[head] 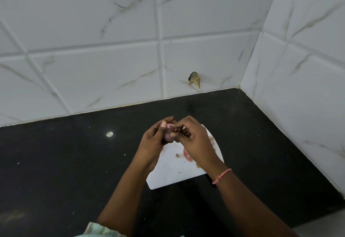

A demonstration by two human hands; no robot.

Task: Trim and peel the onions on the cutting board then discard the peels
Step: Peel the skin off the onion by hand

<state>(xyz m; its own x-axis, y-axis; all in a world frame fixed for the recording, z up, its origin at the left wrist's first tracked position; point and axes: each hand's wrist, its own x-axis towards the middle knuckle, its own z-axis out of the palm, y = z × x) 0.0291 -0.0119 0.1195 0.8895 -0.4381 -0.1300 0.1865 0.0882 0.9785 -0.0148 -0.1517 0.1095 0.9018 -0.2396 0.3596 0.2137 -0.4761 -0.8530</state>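
Observation:
A small pale purple onion (pixel 168 133) is held up above the white cutting board (pixel 173 173). My left hand (pixel 153 143) grips it from the left, thumb along its side. My right hand (pixel 194 141) meets it from the right, and its fingertips pinch at the onion's top, where a bit of skin shows. Pink peel scraps (pixel 187 156) and a small trimmed end (pixel 178 155) lie on the board under my right hand. More peel (pixel 211 140) shows by the board's right edge, partly hidden by my wrist.
The board lies on a black stone counter (pixel 74 162) in a corner of white marble-look tiles. A chipped hole (pixel 195 79) marks the back wall. A dark object (pixel 210 179), perhaps a knife handle, peeks out under my right wrist. A pale spot (pixel 109 134) sits on the counter at left.

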